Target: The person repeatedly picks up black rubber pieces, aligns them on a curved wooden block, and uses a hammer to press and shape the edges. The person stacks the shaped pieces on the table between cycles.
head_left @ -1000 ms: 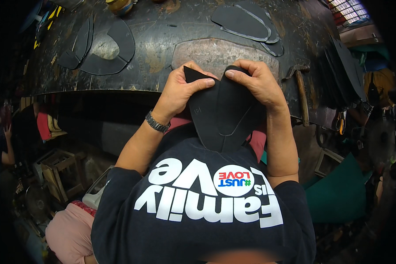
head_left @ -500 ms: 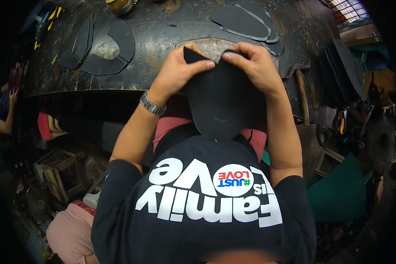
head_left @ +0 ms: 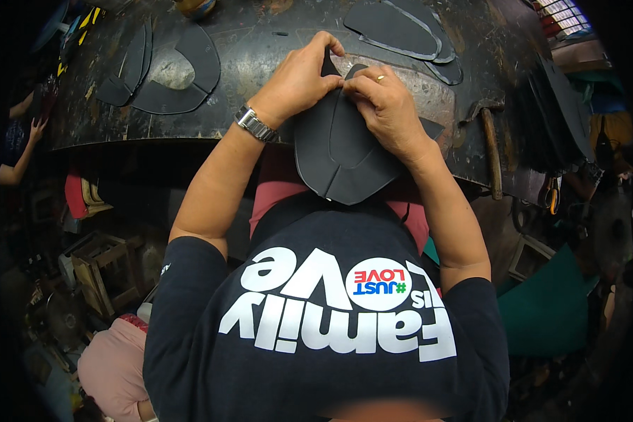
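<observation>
A black shoe upper (head_left: pixel 323 151), with a seam line and a curved edge, hangs over the table's near edge above my lap. My left hand (head_left: pixel 304 79), wearing a metal watch on its wrist, pinches the top edge at one side of the opening. Its forefinger is raised beside a pointed black flap. Right beside it, my right hand (head_left: pixel 388 109), with a ring on one finger, grips the other side of that edge. The two sets of fingertips meet at the top of the seam. What lies right under the fingertips is hidden.
The dark worn table (head_left: pixel 253 42) bears curved black cut pieces (head_left: pixel 211 67) on the left and flat black pieces with grey edging (head_left: pixel 394 32) at the back. A hammer (head_left: pixel 491 151) lies on the right, near stacked black sheets (head_left: pixel 552 116). Another person's arm (head_left: pixel 22 158) shows far left.
My right hand has moved left and down, its fingertips now against my left thumb. The upper has tilted, its lower end rising and showing more of its surface. My left forefinger has lifted.
</observation>
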### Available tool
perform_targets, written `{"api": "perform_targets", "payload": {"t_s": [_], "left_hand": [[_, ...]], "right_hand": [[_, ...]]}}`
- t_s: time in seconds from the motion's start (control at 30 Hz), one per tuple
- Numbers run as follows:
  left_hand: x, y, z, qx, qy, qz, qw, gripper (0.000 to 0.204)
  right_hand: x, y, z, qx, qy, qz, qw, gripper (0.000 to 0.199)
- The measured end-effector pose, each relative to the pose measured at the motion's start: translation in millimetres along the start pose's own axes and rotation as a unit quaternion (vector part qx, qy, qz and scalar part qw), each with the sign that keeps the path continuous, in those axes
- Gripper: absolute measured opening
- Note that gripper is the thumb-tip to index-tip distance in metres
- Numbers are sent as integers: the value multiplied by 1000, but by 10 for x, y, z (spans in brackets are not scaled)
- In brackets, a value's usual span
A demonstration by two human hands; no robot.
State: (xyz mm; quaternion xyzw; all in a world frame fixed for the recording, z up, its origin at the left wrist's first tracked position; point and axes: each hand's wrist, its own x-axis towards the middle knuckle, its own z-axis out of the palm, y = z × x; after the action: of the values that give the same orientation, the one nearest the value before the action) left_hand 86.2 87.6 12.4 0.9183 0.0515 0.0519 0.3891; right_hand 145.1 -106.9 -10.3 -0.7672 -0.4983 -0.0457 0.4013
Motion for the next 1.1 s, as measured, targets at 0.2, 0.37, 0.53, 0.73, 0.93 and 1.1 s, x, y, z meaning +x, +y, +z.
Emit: {"api": "perform_targets", "payload": {"t_s": [0.2, 0.37, 0.53, 0.73, 0.93, 1.1], "left_hand": [[-12, -38, 24, 10, 5, 11, 1000, 47], [-44, -39, 79, 44, 63, 74, 994, 56], [-18, -140, 96, 33, 35, 58, 997, 67], [-112, -145, -44, 6, 69, 105, 992, 76], [-920, 88, -178, -131, 6, -72, 989, 84], [-1084, 52, 5, -281, 15, -131, 951, 80]], "right_hand": [[-61, -23, -15, 19, 1, 7, 1000, 27], [-79, -33, 2, 6, 10, -7, 1000, 34], [-84, -52, 33, -32, 14, -18, 999, 32], [-102, -154, -13, -112, -31, -32, 993, 32], [-109, -251, -154, -91, -96, 1, 991, 56], [-87, -305, -166, -89, -125, 42, 987, 66]]}}
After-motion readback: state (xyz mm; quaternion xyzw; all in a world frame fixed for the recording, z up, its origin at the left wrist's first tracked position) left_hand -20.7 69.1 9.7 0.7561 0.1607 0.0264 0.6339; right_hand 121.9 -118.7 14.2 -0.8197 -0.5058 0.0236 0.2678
